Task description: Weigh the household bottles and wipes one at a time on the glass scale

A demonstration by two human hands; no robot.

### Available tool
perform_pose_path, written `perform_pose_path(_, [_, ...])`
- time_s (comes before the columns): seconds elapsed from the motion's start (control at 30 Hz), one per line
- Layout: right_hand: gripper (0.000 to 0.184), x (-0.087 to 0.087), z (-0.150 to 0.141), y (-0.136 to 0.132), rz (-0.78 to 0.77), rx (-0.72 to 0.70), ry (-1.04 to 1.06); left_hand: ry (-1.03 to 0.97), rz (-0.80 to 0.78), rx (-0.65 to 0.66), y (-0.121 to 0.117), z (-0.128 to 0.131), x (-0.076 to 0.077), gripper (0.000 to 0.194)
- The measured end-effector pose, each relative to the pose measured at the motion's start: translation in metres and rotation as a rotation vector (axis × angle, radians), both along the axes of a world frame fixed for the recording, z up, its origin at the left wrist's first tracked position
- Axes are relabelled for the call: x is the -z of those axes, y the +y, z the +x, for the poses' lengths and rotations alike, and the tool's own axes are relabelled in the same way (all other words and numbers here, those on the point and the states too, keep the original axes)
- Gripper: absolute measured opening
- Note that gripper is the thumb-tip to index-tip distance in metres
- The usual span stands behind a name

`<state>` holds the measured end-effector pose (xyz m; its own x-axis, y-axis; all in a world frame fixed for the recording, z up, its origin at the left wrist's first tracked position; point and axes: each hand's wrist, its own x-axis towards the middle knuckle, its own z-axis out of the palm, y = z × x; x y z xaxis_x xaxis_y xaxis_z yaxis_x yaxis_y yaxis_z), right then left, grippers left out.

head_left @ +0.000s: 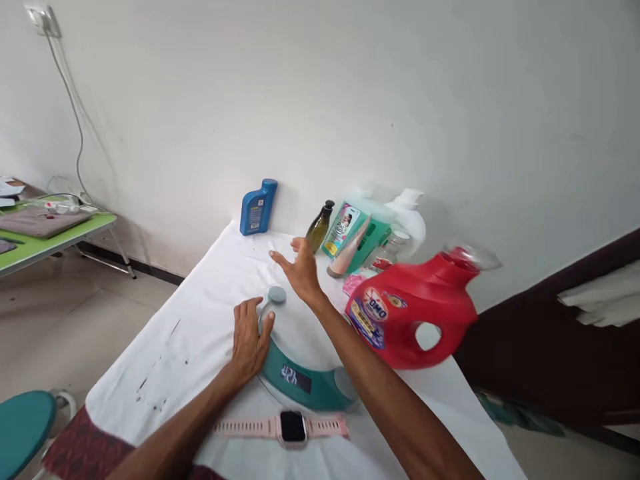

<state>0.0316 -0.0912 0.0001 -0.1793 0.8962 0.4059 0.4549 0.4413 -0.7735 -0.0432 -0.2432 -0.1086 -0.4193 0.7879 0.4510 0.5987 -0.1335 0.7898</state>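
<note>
My left hand [250, 340] rests palm down on the left edge of a teal and white digital scale [305, 373] whose display is lit. My right hand [300, 270] is stretched forward above the scale with fingers spread, holding nothing, nearest a dark olive bottle [319, 227]. A red detergent jug [415, 310] lies tilted at the right of my right forearm. A pink-strapped smartwatch [291, 427] lies flat in front of the scale.
A blue bottle [257, 207] stands by the wall. A green package [350, 237], a white jug [410, 217] and a small jar [393, 247] cluster behind the red jug. The white cloth-covered table [175, 347] has dark marks at left. A green table [45, 237] stands far left.
</note>
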Motion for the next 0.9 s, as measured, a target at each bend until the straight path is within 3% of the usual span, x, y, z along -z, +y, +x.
perform_pose_path(0.1, [0.080,-0.003,-0.067,0.054,-0.083,0.046,-0.002,-0.020,-0.021,0.009,-0.001,0.003,-0.002,0.035])
perform_pose_path(0.2, [0.085,-0.008,-0.124,0.097,-0.130,0.121,0.021,-0.036,-0.045,0.021,-0.003,0.007,-0.005,0.035])
perform_pose_path(0.33, [0.086,-0.017,-0.184,0.136,-0.173,0.264,0.078,-0.050,-0.069,0.033,-0.003,0.010,-0.007,0.038])
perform_pose_path(0.43, [0.088,-0.018,-0.213,0.156,-0.217,0.363,0.114,-0.068,-0.102,0.086,-0.001,0.008,-0.005,0.040])
perform_pose_path(0.53, [0.094,-0.012,-0.225,0.170,-0.272,0.436,0.111,-0.084,-0.108,0.131,0.002,0.005,-0.003,0.040])
perform_pose_path(0.67, [0.105,0.000,-0.220,0.179,-0.281,0.479,0.064,-0.088,-0.092,0.129,0.003,0.005,-0.004,0.042])
perform_pose_path(0.9, [0.088,0.006,-0.199,0.160,-0.228,0.467,0.029,-0.106,-0.104,0.099,-0.002,0.010,-0.020,0.043])
